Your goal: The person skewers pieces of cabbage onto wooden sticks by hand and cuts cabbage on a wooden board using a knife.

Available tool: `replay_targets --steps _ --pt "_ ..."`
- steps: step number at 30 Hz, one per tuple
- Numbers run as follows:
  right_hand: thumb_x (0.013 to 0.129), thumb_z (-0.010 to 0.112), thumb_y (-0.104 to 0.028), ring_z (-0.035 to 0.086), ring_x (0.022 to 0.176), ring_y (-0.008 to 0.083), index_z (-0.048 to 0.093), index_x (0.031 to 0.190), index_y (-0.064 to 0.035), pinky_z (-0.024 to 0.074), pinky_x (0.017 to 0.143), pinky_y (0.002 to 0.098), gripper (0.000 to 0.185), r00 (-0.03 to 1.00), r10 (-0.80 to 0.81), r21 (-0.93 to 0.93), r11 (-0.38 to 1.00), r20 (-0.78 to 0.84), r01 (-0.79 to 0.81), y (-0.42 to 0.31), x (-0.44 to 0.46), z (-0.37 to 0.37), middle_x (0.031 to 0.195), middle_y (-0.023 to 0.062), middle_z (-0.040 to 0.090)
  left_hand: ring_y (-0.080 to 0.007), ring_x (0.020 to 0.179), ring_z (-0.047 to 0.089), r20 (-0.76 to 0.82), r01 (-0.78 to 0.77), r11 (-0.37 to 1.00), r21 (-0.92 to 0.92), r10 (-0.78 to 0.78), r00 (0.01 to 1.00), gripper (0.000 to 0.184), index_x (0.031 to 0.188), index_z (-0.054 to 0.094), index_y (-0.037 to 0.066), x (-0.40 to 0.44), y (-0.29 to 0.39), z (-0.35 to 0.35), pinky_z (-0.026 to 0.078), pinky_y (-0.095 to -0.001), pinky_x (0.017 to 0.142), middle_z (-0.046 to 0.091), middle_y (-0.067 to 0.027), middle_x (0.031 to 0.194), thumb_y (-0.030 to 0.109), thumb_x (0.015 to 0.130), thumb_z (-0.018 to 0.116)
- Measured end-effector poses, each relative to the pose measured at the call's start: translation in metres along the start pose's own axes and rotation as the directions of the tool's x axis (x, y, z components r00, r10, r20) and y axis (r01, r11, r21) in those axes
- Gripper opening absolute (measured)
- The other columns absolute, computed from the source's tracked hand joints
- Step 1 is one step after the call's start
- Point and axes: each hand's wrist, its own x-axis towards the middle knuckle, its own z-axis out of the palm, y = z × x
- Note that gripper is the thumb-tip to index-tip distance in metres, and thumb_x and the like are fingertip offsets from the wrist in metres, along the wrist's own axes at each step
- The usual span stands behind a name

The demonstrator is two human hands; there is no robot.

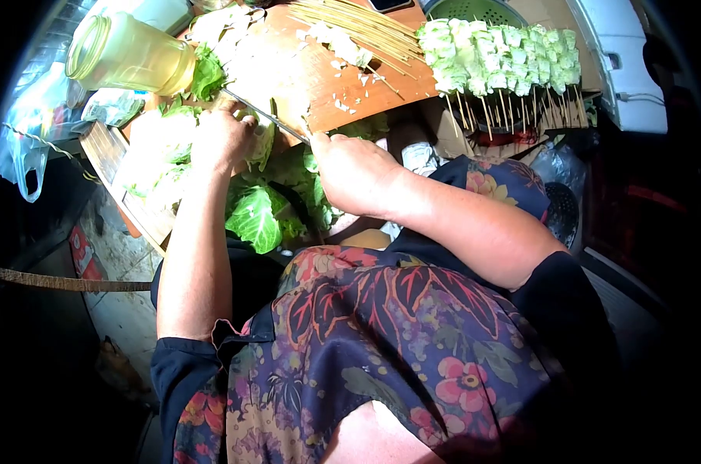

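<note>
My right hand (354,172) is closed round the handle of a knife (269,118), whose thin blade slants up and left across the board. Just beyond the tip side of the blade, a dark green leaf piece (207,73) lies by the jar. My left hand (225,138) has its fingers curled over pale cabbage leaves, close to the blade; a leaf edge (266,147) shows beside it. What lies under those fingers is partly hidden. Below both hands, loose green cabbage leaves (255,219) hang or lie near my lap.
A jar of yellowish liquid (134,58) leans at the upper left. Bamboo skewers (366,27) lie on the orange board (350,104), among white scraps. Threaded cabbage skewers (501,58) are lined up at the right, near a green colander (474,11). A blue plastic bag (37,127) hangs far left.
</note>
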Motion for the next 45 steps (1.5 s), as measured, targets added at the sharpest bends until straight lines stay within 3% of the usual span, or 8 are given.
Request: replay_targets --steps 10,16,20,28,31,34,39,45 --pt "0.08 0.047 -0.004 0.064 0.074 0.0407 0.049 0.1 0.0087 0.0507 0.068 0.047 0.024 0.998 -0.002 -0.004 1.0 0.065 0.002 0.009 0.03 0.004 0.075 0.0271 0.062 -0.0361 0.106 0.057 0.053 0.038 0.999 -0.012 -0.037 0.998 0.039 0.12 0.062 0.015 -0.004 0.005 -0.006 0.045 -0.0409 0.095 0.059 -0.0256 0.11 0.023 0.082 0.061" --pt "0.083 0.045 -0.004 0.066 0.083 0.0359 0.048 0.11 0.007 0.0524 0.073 0.0431 0.03 1.0 0.016 -0.076 0.997 -0.008 -0.016 0.02 0.023 0.029 0.088 0.0232 0.065 -0.0364 0.108 0.056 0.015 0.015 0.999 -0.051 -0.014 1.0 0.039 0.12 0.061 0.014 -0.008 -0.008 0.003 0.044 -0.0409 0.094 0.058 -0.0253 0.11 0.022 0.082 0.061" --pt "0.084 0.044 -0.008 0.063 0.086 0.0391 0.05 0.103 0.0053 0.0492 0.077 0.0469 0.024 0.996 0.077 0.0 0.997 -0.039 -0.077 0.024 0.022 0.021 0.087 0.0263 0.063 -0.0369 0.107 0.055 0.038 0.074 0.961 -0.268 -0.066 0.997 0.037 0.118 0.06 0.016 0.0 -0.027 0.013 0.045 -0.0412 0.094 0.058 -0.024 0.111 0.017 0.082 0.061" --pt "0.084 0.046 -0.01 0.062 0.082 0.0401 0.05 0.1 0.0053 0.0486 0.075 0.0482 0.023 0.987 0.047 0.015 0.999 -0.157 -0.045 0.035 0.021 0.013 0.084 0.0253 0.063 -0.0341 0.107 0.055 -0.214 -0.031 0.994 -0.107 0.007 0.977 0.038 0.12 0.057 0.015 0.019 -0.032 0.009 0.043 -0.0424 0.095 0.057 -0.0177 0.115 0.026 0.085 0.059" --pt "0.085 0.047 -0.012 0.061 0.081 0.0405 0.05 0.097 0.0024 0.0478 0.074 0.0486 0.019 0.981 0.015 0.067 0.998 -0.193 -0.003 0.026 0.012 0.002 0.084 0.025 0.062 -0.0307 0.093 0.061 -0.501 -0.269 0.951 0.153 0.31 0.808 0.031 0.116 0.06 0.01 0.012 -0.001 -0.001 0.046 -0.0397 0.089 0.06 -0.0144 0.106 0.023 0.087 0.057" --pt "0.085 0.049 -0.014 0.06 0.08 0.0407 0.05 0.094 -0.0008 0.0473 0.072 0.0485 0.016 0.95 -0.008 0.125 0.991 -0.312 0.05 0.026 0.013 0.003 0.082 0.0232 0.061 -0.0301 0.093 0.061 -0.205 -0.184 0.966 -0.18 0.146 0.968 0.03 0.116 0.06 0.011 0.014 0.02 0.0 0.047 -0.04 0.088 0.059 -0.0129 0.109 0.023 0.088 0.057" --pt "0.083 0.053 -0.011 0.059 0.079 0.0407 0.048 0.093 -0.0016 0.0472 0.071 0.0472 0.014 0.904 0.071 0.271 0.961 -0.422 0.05 0.031 0.015 -0.007 0.08 0.021 0.06 -0.0301 0.105 0.06 -0.1 -0.17 0.981 0.094 0.179 0.979 0.031 0.119 0.06 0.014 0.009 0.06 0.005 0.047 -0.0397 0.09 0.06 -0.0116 0.119 0.022 0.091 0.049" --pt "0.084 0.051 -0.016 0.061 0.083 0.0402 0.048 0.096 0.0009 0.0483 0.079 0.048 0.021 0.922 0.096 0.241 0.971 -0.374 -0.003 0.037 0.009 -0.016 0.086 0.0229 0.062 -0.034 0.102 0.059 -0.036 -0.191 0.977 0.092 0.195 0.98 0.029 0.112 0.063 0.009 0.039 0.046 0.043 0.047 -0.0415 0.089 0.06 -0.0161 0.112 0.022 0.091 0.049"
